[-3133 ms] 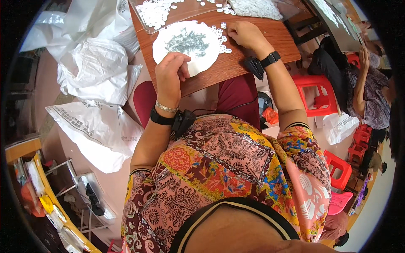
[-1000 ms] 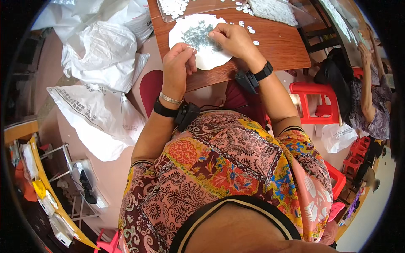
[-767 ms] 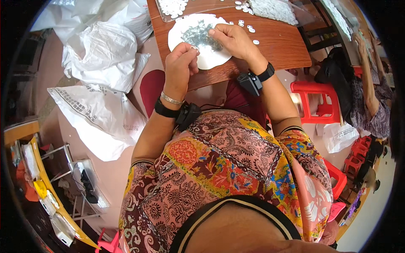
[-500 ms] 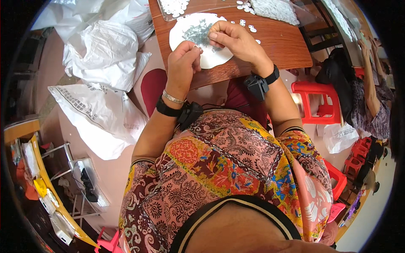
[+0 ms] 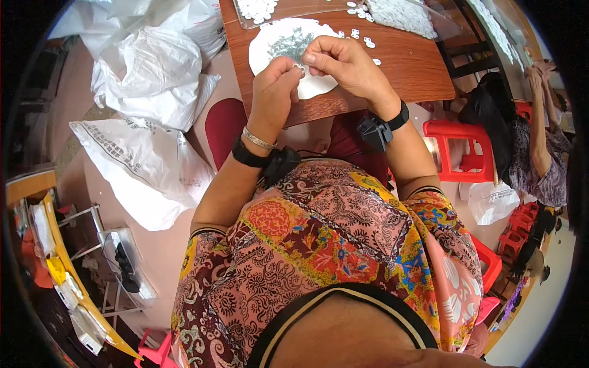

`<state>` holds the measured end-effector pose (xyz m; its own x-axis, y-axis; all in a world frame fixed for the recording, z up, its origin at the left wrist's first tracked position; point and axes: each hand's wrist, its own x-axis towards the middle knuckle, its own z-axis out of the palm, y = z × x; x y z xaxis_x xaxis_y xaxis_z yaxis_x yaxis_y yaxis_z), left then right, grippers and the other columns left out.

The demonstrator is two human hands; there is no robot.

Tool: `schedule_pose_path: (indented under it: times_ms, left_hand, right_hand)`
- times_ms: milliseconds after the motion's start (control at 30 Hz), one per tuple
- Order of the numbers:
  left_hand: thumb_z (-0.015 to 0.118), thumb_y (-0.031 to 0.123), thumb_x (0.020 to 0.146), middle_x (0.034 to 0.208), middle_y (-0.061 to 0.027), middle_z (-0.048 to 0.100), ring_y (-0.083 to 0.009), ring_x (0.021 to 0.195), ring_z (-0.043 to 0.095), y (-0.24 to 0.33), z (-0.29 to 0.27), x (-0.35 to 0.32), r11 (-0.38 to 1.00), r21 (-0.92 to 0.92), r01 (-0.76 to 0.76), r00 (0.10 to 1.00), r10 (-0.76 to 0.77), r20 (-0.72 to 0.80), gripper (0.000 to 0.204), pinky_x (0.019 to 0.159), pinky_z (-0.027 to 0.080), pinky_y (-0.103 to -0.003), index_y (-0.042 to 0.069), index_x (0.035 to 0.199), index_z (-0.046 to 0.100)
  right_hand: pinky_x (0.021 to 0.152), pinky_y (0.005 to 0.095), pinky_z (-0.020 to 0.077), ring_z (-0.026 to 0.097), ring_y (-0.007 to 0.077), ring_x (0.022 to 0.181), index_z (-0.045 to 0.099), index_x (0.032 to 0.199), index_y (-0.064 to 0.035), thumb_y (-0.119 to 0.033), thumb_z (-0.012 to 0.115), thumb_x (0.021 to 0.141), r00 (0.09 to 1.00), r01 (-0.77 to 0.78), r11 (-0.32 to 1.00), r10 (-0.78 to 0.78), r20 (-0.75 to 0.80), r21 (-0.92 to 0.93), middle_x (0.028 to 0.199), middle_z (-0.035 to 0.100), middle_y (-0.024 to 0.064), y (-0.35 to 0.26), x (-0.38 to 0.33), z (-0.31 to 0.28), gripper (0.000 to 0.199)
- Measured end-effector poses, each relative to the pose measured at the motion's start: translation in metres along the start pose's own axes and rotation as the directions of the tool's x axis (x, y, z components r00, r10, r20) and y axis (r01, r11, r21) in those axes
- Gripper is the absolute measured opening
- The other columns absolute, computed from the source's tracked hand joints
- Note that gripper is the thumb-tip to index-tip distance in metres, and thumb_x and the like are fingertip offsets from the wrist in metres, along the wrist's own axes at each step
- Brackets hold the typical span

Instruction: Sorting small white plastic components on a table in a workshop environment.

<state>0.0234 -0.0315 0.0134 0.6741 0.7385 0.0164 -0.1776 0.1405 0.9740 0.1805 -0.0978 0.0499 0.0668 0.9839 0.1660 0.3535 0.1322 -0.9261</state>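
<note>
Over a round white sheet on the wooden table, my two hands meet with their fingertips almost touching. My left hand is closed in a pinch on a small white plastic piece, mostly covered by the fingers. Thumb and forefinger of my right hand are pressed together right beside that piece; whatever they hold is too small to make out. Behind the fingers, a pile of tiny grey metal-looking parts lies spread on the white sheet.
Loose white plastic pieces lie on the brown table, with a heap of them at the far right. White sacks fill the floor at left. A red stool and another person's arm are at right.
My left hand has moved right and slightly up, bringing the white piece up to my right fingertips. My right hand has stayed nearly in place, still pinched.
</note>
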Motion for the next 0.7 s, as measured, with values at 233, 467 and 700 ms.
schedule_pose_path:
  times_ms: [233,467,700]
  left_hand:
    - [0.051,0.018,0.088,0.058,0.0026,0.047,-0.0053,0.051,0.042,-0.001,0.0,0.0,0.995,0.09,-0.035,0.999,0.031,0.043,0.018,0.047,0.032,-0.02,0.005,0.077,0.056]
    - [0.053,0.016,0.086,0.056,0.0028,0.046,-0.0057,0.05,0.041,-0.005,0.001,0.001,0.986,0.147,-0.073,0.996,0.066,0.052,0.018,0.047,0.034,-0.021,0.003,0.074,0.056]
    - [0.053,0.014,0.084,0.056,-0.0027,0.042,-0.0087,0.053,0.04,-0.012,0.003,0.002,0.965,0.246,-0.089,0.996,0.085,0.03,0.019,0.049,0.036,-0.027,-0.001,0.073,0.049]
  right_hand:
    - [0.059,0.0197,0.0379,0.045,0.0041,0.065,0.059,0.082,-0.0022,-0.024,0.056,0.093,1.0,-0.014,1.0,0.014,-0.005,-0.011,0.069,0.052,-0.0042,0.001,-0.002,-0.001,0.025]
    - [0.058,0.0199,0.0376,0.045,0.0046,0.064,0.059,0.082,-0.0021,-0.024,0.056,0.092,1.0,-0.019,0.999,0.02,0.021,-0.032,0.068,0.051,-0.0041,0.0,-0.004,-0.001,0.024]
    - [0.052,0.0281,0.0377,0.043,0.0112,0.055,0.059,0.081,-0.0024,-0.021,0.059,0.088,0.999,0.016,0.973,-0.024,-0.033,-0.231,0.058,0.048,0.0043,0.004,-0.005,0.002,0.019]
